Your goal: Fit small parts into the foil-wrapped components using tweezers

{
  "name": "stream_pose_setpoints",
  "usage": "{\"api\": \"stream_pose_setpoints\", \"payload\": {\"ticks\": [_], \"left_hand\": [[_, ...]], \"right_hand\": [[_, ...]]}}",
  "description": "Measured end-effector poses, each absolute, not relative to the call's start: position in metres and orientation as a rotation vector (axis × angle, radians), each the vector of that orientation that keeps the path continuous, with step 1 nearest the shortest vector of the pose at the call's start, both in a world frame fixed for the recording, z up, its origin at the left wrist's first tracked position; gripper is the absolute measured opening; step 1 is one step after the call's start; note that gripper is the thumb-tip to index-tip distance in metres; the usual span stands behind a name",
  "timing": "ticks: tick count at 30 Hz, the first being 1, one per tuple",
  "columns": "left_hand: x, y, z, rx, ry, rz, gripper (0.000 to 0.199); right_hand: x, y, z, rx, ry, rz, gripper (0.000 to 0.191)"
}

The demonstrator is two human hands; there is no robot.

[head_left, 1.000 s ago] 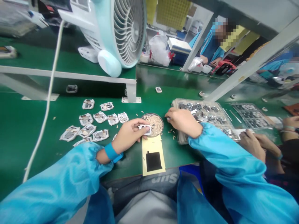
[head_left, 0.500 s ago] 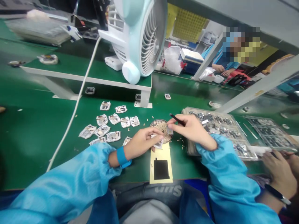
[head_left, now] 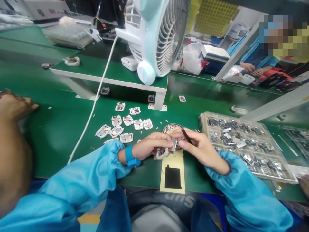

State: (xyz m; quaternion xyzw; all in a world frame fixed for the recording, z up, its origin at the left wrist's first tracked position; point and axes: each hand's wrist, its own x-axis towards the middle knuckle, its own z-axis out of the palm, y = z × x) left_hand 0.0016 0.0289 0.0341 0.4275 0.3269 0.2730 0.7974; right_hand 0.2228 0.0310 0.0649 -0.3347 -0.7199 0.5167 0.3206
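Note:
My left hand [head_left: 154, 143] is closed around a small white device housing [head_left: 162, 153] that looks like a watch case. A silvery flat piece [head_left: 174, 145] stands at the housing's right side, touched by the fingertips of both hands. My right hand [head_left: 196, 146] is closed around a slim dark tool [head_left: 186, 135], its tip hidden; I cannot tell whether it is tweezers or a pen-like tool. Behind both hands is a round dish [head_left: 172, 127] of tiny beige and dark bits. Below them lies a yellow sheet [head_left: 172, 156] with a black square [head_left: 173, 177] on it.
Several white housings [head_left: 116, 120] lie to the left on the green table. A compartment tray [head_left: 238, 135] of metal parts stands at right. A fan [head_left: 154, 42] sits on a raised shelf [head_left: 111, 75], its white cable [head_left: 93, 109] crossing the table. Another person's arm [head_left: 14, 141] is at far left.
My hands have come together at the housing, and the silvery piece is now beside it. My view has turned left. Another person's arm has entered at left; the co-worker's hands at right have mostly left view.

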Motion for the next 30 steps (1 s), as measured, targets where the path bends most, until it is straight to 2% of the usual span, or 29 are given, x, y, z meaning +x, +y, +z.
{"api": "stream_pose_setpoints", "payload": {"ticks": [5,9,11,15,19,24,30], "left_hand": [[0.001,0.03,0.037,0.862,0.674,0.548,0.025],[0.001,0.032,0.037,0.879,0.68,0.548,0.036],[0.001,0.034,0.036,0.906,0.713,0.62,0.04],[0.001,0.039,0.034,0.997,0.886,0.854,0.028],[0.003,0.039,0.032,1.115,0.975,0.911,0.031],[0.003,0.036,0.032,1.197,1.049,1.002,0.033],[0.002,0.028,0.034,1.245,0.906,1.051,0.037]], "right_hand": [[0.223,0.032,0.063,-0.89,-1.914,1.418,0.026],[0.221,0.032,0.056,-0.961,-1.766,1.351,0.02],[0.221,0.032,0.054,-1.069,-1.601,1.265,0.021],[0.223,0.033,0.054,-1.175,-1.415,1.211,0.027],[0.222,0.032,0.056,-1.206,-1.436,1.223,0.032],[0.221,0.032,0.053,-1.236,-1.638,1.225,0.027],[0.215,0.029,0.049,-1.27,-1.685,1.142,0.03]]}}
